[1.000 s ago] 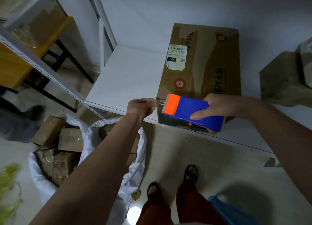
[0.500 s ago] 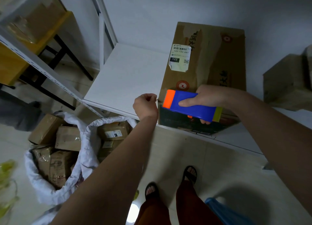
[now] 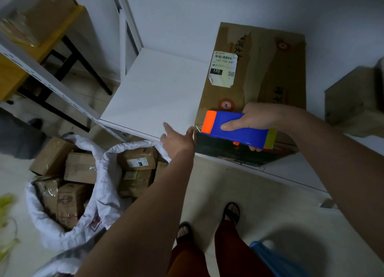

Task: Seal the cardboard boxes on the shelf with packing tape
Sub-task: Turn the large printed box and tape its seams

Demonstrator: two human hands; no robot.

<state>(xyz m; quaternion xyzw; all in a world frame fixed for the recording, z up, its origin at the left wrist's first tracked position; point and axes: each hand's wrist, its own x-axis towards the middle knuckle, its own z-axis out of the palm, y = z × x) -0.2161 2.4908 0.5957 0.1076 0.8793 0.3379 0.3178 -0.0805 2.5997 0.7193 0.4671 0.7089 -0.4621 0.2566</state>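
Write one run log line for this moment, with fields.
right hand: grips tape dispenser at cardboard box near edge | left hand: open beside box | shelf

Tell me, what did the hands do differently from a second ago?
The left hand was curled at the front corner of the cardboard box, seemingly pinching the tape end; now its fingers are spread open beside that corner. The right hand still grips the blue tape dispenser at the box's front edge. The box stayed on the white shelf.
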